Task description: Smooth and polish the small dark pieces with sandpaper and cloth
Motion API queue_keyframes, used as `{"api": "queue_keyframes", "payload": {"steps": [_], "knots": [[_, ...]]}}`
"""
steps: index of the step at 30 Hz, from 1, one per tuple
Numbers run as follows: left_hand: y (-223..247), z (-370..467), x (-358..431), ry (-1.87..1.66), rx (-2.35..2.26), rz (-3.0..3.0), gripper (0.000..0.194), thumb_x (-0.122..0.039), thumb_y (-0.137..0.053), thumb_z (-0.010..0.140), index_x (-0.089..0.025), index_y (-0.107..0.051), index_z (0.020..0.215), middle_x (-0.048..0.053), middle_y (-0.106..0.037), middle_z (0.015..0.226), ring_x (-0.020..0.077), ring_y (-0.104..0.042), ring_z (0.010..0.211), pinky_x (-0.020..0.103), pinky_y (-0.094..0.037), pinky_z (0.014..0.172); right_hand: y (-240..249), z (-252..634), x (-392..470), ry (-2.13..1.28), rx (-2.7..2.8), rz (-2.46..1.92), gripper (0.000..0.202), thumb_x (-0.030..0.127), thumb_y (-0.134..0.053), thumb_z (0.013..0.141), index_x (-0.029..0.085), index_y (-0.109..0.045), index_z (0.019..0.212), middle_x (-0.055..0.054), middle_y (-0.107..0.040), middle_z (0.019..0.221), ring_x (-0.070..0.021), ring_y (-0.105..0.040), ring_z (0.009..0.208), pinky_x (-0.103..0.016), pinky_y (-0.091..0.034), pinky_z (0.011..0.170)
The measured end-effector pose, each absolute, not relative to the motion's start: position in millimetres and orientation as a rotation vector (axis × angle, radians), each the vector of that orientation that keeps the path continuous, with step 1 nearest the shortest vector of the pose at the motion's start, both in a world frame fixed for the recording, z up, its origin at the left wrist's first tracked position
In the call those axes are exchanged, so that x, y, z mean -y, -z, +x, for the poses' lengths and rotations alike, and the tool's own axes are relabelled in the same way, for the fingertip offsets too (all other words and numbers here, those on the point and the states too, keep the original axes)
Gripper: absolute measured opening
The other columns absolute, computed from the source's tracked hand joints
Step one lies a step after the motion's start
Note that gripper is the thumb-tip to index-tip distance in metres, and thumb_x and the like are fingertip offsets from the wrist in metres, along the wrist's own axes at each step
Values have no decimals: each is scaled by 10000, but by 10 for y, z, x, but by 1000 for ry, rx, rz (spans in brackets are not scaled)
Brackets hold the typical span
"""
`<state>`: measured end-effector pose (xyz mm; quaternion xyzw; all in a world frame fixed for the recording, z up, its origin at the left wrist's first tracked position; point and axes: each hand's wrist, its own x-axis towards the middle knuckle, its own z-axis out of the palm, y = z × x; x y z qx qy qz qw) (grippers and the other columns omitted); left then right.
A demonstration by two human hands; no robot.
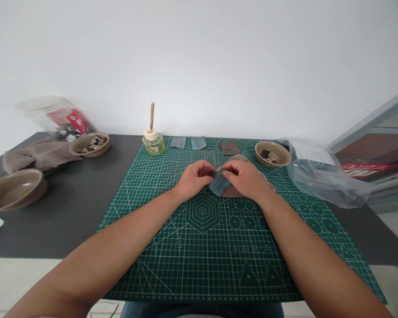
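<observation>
Over the middle of the green cutting mat (126,260), my right hand (245,176) pinches a small blue-grey fabric piece (219,185) between thumb and fingers. My left hand (196,180) is closed at the upper left edge of that piece, thumb and fingertips together. Something small and dark shows at its fingertips, too small to name. A larger brown fabric piece (231,191) lies under my right hand, which hides much of it. Beyond my hands, two blue-grey squares (198,142) and a brown square (230,148) lie along the mat's far edge.
A bowl with small pieces (274,145) stands right of my hands, beside a clear plastic bag (313,172). A glass bottle with sticks (154,145) stands far left on the mat. Further left are two bowls (106,140), brown cloth (43,157) and a tipped clear container (41,105).
</observation>
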<state>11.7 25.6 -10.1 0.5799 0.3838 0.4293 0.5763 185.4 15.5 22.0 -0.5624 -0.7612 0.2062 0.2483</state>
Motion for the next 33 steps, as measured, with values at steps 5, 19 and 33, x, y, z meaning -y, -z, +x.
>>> {"api": "queue_keyframes", "payload": {"steps": [5,19,33], "knots": [[104,112,-262,-943,-908,1465,238,-48,-596,583,-127,-571,806,-39,-535,661,76,-479,603,211,-380,564,-278,1959,-377,-350,1982,-1653,196,157,-526,782,164,-679,903,-68,-708,876,-199,-630,823,-320,-455,763],[122,119,-252,-897,-924,1574,234,-8,-565,603,-132,-584,800,-38,-521,662,81,-477,610,214,-389,574,-295,1527,-1309,-5,2332,-1796,348,114,-447,793,155,-662,1064,-108,-684,1056,-241,-595,1013,-323,-432,872],[102,122,-241,-876,-940,1595,224,-21,-569,606,-134,-591,798,-30,-536,674,91,-488,622,223,-401,586,-162,1896,-1371,-47,2498,-1962,550,143,-556,703,100,-517,1250,-186,-621,1141,-289,-593,1011,-341,-443,843]]}}
